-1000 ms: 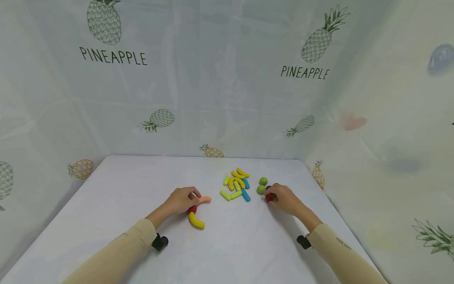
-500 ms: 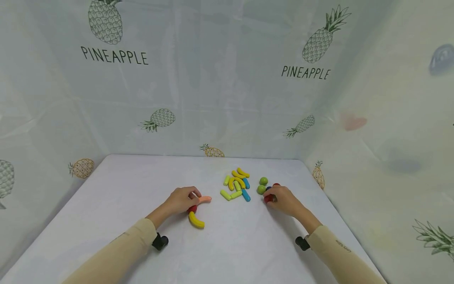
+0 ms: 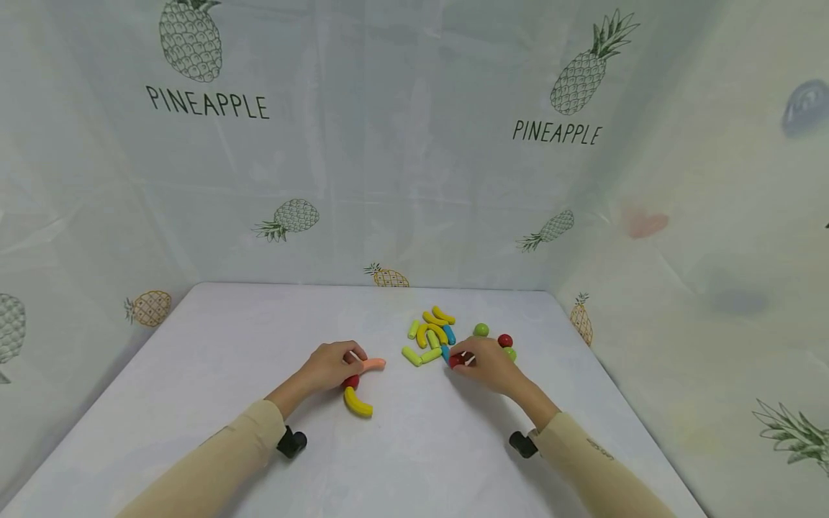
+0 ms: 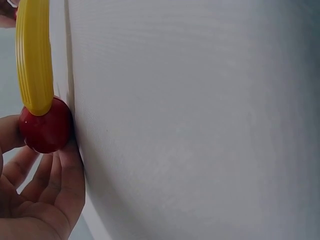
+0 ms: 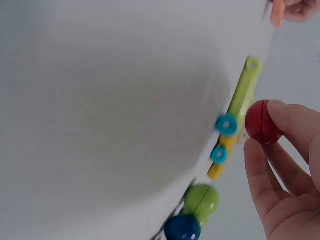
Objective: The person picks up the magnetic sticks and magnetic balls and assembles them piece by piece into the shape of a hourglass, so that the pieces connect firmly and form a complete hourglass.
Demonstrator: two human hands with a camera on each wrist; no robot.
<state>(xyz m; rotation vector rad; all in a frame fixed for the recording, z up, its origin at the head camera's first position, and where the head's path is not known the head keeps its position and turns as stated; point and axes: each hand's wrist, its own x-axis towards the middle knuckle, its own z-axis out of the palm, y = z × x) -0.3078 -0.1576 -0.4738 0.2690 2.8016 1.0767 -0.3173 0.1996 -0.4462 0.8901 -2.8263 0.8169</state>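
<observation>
My right grip (image 3: 487, 363) pinches a red ball (image 5: 256, 122) over the table (image 3: 401, 460), near a blue stick (image 3: 445, 352).
My left grip (image 3: 329, 365) holds a second red ball (image 4: 46, 129) between thumb and fingers; a yellow curved stick (image 3: 358, 403) touches that ball, and an orange stick (image 3: 374, 364) juts out by the same fingers. A green ball (image 3: 481, 329) lies beyond my right grip.

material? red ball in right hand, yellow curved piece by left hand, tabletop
Red ball in right hand: likely hard plastic, glossy; sheen and a seam line show.
Yellow curved piece: probably molded plastic, semi-gloss, going by its fine lengthwise ridges.
Tabletop: matte white, no sharp reflections; cloth or coated, can't tell.
</observation>
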